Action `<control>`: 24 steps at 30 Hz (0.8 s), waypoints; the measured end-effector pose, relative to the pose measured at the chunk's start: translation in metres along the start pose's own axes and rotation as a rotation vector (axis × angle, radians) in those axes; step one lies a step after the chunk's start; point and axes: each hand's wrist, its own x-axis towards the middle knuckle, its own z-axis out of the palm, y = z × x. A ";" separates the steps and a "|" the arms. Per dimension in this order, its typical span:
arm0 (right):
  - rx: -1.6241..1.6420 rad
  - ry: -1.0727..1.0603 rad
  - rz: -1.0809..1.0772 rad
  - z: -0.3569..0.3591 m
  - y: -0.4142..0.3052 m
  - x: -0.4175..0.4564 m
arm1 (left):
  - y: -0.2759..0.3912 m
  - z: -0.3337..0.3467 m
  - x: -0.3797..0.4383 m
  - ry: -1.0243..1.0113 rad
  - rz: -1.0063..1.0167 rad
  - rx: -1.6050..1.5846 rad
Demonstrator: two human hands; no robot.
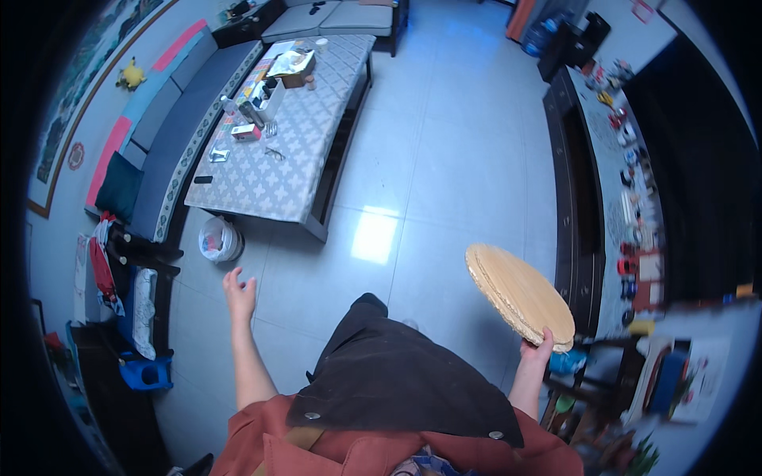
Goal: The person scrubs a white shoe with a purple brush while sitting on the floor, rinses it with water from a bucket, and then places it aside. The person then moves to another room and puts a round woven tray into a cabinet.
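My right hand [537,348] grips the near edge of a flat, round, straw-coloured piece [521,288], perhaps woven mats. Its rim looks layered and frayed, but I cannot tell how many layers there are. The piece is tilted and held out above the tiled floor on my right, left of the dark cabinet. My left hand [239,294] is raised on the other side with fingers apart and nothing in it. Beyond that hand stands a white-lined waste bin [220,239] with some rubbish inside.
A long coffee table [286,184] with a patterned cloth bears bottles, boxes and glasses. Left of it runs a cushioned bench sofa [178,125]. A dark low cabinet [571,178] with small objects lines the right. A blue plastic stool [146,372] stands at lower left.
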 end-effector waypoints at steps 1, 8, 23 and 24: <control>0.008 -0.013 0.015 0.040 0.004 0.020 | 0.004 0.009 0.017 0.030 -0.047 0.025; 0.061 -0.059 0.126 0.285 0.043 0.120 | 0.050 0.130 0.211 0.180 -0.046 0.195; -0.128 0.057 -0.231 0.676 0.019 0.333 | 0.536 0.446 0.610 -0.238 0.290 -0.311; -0.109 0.042 -0.231 0.719 0.021 0.346 | 0.528 0.466 0.631 -0.177 0.254 -0.227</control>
